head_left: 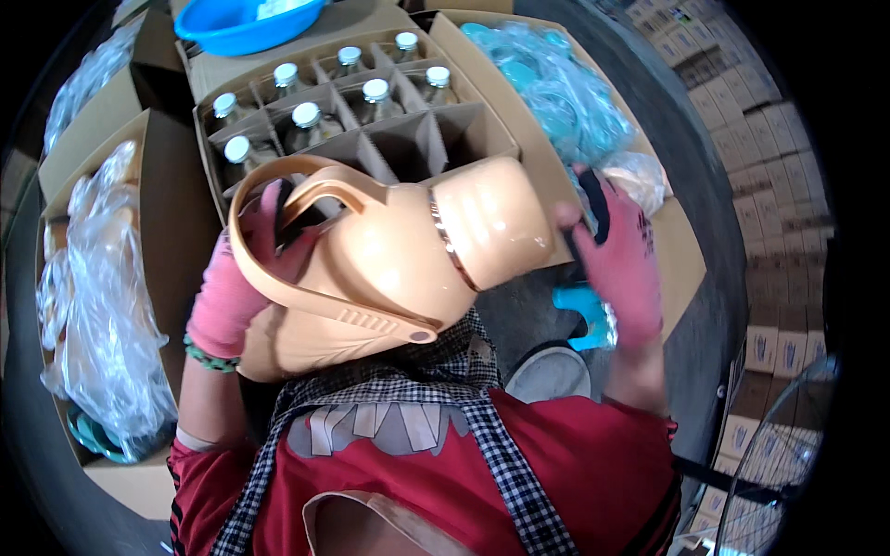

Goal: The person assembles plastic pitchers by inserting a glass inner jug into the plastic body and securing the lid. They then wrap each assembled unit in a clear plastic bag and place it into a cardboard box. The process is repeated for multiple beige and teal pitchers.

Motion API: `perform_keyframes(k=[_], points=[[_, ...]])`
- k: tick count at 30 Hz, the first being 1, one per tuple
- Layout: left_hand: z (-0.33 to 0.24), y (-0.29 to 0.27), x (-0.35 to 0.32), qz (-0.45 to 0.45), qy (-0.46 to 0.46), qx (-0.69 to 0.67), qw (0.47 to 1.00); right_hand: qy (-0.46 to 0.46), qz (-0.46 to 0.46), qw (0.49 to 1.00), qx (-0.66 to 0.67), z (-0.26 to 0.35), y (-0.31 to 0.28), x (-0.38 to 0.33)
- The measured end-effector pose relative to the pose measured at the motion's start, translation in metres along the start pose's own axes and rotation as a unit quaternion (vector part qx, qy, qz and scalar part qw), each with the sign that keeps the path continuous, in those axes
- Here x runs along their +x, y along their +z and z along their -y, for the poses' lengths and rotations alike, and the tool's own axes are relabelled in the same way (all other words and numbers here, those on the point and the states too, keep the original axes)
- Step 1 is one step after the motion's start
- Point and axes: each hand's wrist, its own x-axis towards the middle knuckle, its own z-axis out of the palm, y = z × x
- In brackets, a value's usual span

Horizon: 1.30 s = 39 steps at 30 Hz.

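A peach vacuum flask [389,250] with a carrying loop, a side handle and a metallic band lies tilted across my front, its lid end to the right. My left hand [246,278], in a pink and black glove, is closed around the flask at its side handle. To the right of the lid, my gloved right hand [619,246] is raised with thumb and fingers apart. A small gap separates it from the flask, and I see nothing in its grasp. Its thumb is slightly blurred.
Ahead stands a divided carton [505,139] of white-capped bottles [306,116]. A carton of bagged teal parts [565,93] is at the right, another with plastic-wrapped parts [116,306] at the left. A blue basin [246,37] sits at the back. Stacked boxes [760,185] line the right.
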Motion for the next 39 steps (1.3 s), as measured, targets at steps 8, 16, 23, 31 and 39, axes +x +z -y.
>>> perform_keyframes(k=[8, 16, 23, 31, 39], points=[[-0.003, -0.003, 0.013, 0.108, -0.042, -0.132, 0.984, -0.55, 0.003, 0.817, -0.177, 0.126, 0.063, -0.042], [-0.003, -0.062, -0.007, -0.045, -0.04, -0.008, 0.998, -0.182, 0.04, 0.982, -0.014, 0.063, -0.012, -0.004], [0.007, -0.121, 0.032, -0.142, 0.193, 0.279, 0.93, -0.151, 0.056, 0.941, 0.297, 0.083, 0.04, -0.011], [0.012, -0.075, -0.034, 0.005, 0.323, 0.05, 0.945, -0.025, 0.373, 0.816, 0.441, 0.09, 0.154, -0.07], [0.025, -0.068, -0.046, -0.116, 0.215, 0.09, 0.966, -0.047, 0.181, 0.807, 0.56, 0.08, 0.198, -0.064]])
